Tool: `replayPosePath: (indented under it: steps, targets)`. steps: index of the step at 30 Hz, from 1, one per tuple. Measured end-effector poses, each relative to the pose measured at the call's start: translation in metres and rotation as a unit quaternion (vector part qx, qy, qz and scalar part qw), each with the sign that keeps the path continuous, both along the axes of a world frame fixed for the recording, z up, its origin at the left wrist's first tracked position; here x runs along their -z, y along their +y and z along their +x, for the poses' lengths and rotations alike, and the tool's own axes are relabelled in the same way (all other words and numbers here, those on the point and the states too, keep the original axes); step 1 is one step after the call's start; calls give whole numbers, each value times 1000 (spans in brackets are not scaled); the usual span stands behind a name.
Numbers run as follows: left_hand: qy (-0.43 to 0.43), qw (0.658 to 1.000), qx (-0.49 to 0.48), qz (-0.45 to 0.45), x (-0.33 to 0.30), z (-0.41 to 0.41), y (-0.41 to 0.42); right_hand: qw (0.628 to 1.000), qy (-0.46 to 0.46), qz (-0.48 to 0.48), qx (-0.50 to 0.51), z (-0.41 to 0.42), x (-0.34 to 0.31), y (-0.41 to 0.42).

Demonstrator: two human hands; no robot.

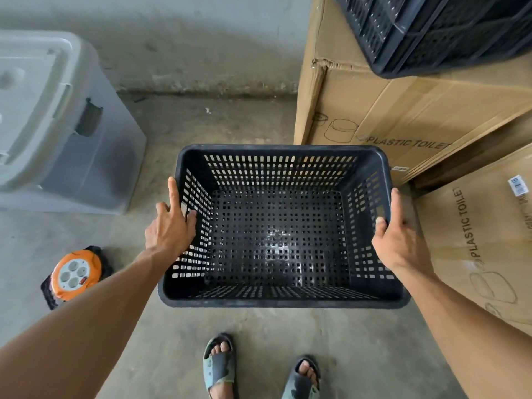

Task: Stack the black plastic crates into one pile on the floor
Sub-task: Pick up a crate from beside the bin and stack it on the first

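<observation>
on concrete floor (259,335), black crate (276,226), both hands' fingers (172,194) gripping its rim; cardboard boxes (403,116) right

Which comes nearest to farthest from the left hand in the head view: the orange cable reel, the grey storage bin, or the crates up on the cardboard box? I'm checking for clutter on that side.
From the left hand:
1. Orange cable reel, on the floor just below-left.
2. Grey storage bin, on the floor, up-left.
3. Crates on the cardboard box, far upper right.
</observation>
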State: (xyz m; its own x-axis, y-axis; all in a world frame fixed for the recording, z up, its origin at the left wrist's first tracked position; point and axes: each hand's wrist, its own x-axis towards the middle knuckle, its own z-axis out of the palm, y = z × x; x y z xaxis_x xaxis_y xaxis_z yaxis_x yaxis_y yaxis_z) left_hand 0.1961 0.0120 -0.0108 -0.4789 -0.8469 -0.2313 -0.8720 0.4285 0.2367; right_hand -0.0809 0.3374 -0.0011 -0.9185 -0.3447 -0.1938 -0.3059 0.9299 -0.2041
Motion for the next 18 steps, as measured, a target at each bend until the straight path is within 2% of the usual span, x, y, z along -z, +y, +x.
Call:
replayPosePath:
  steps: [2,5,7,8,10,12,13,16,17,18]
  targets:
    - [-2,998,45,-48,-11,-2,5,999,-20,7,-24,-3,-14,-2]
    - [112,973,88,-183,-31,-5,-2,986,115,-99,-71,-14,-31,-3]
    - [145,957,99,-231,-33,-2,-2,968,184,-154,-74,-16,-30,-1]
    - [129,962,105,-217,-29,2,2,971,178,-140,-77,-13,-24,2]
    - [28,990,87,-108,-13,18,16,990,96,-55,-91,2,-6,9]
    - [-20,995,77,-54,-4,19,17,993,47,9,-107,0,3,12]
    - [-11,994,88,-70,-5,13,15,993,49,3,-112,-4,2,11]
    - [67,974,134,-173,-8,-2,3,983,127,-97,-85,-17,-4,9]
    - [71,972,142,-175,-4,-3,1,981,140,-107,-82,-19,-2,9]
    - [39,973,158,-165,3,-2,1,984,126,-86,-87,-15,2,12]
